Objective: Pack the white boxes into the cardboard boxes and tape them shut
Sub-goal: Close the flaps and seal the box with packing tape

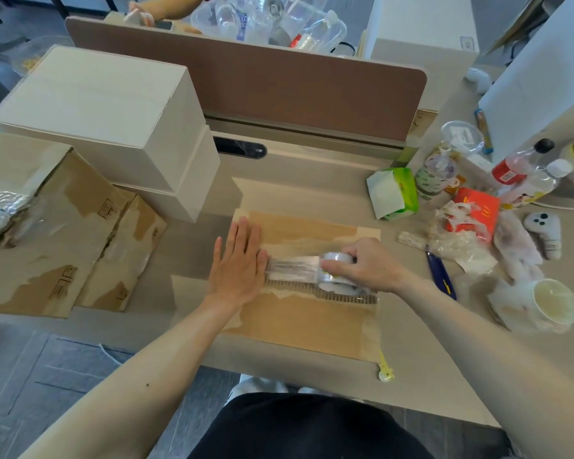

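Tape roll (pixel 338 279) in right hand (pixel 370 263), atop cardboard box (pixel 299 323)

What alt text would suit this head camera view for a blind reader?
A person tapes a cardboard box shut on a desk: the left hand presses flat on the tape's end while the right hand grips a roll of clear tape, stretching a strip along the seam. Stacked white boxes stand to the left.

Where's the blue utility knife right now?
Head view: the blue utility knife lies on the desk right of the cardboard box being taped, just beyond the right hand, beside the crumpled plastic bag.
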